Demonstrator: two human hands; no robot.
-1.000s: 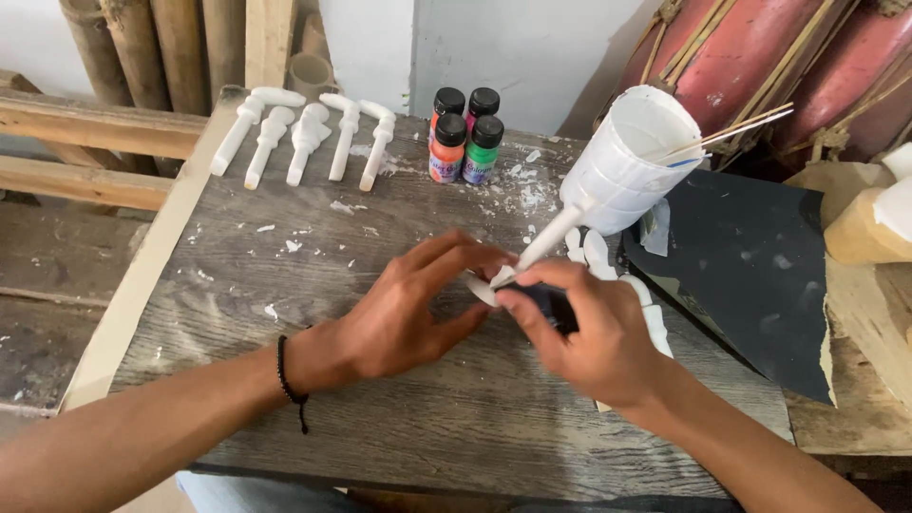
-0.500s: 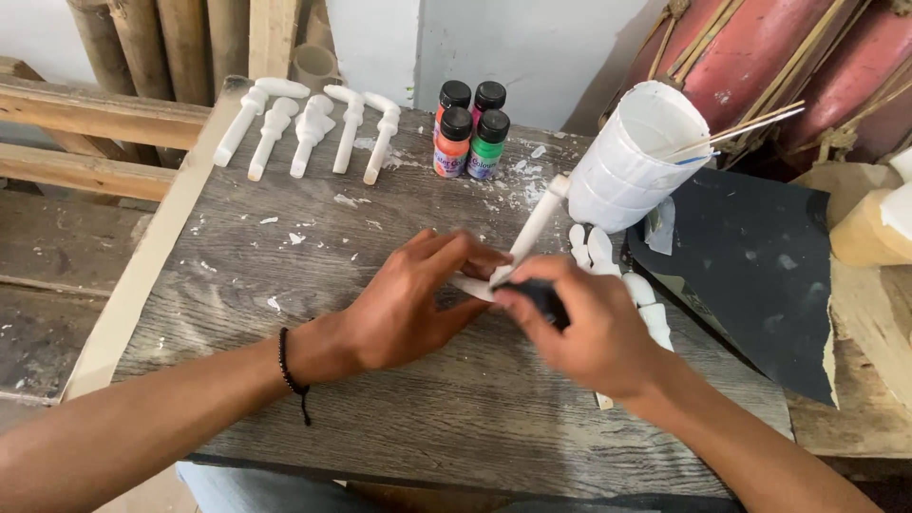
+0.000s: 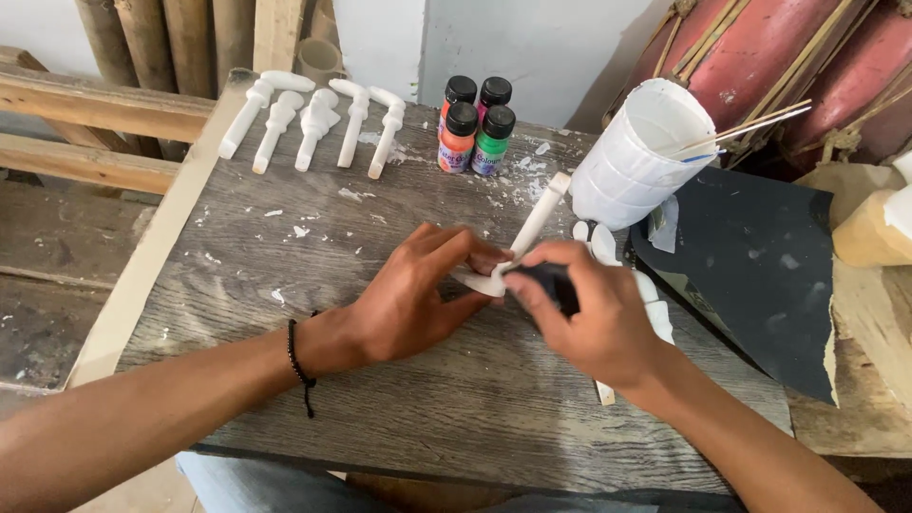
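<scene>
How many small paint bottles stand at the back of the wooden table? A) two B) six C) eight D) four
D: four paint bottles with black caps stand in a tight cluster on the table, between the row of white carved pieces and the white cup.

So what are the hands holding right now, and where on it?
The left hand pinches the white carved piece at its lower, wider end. The right hand grips a small dark thing, pressed against that same end.

Soft daylight — slight motion blur.
</scene>
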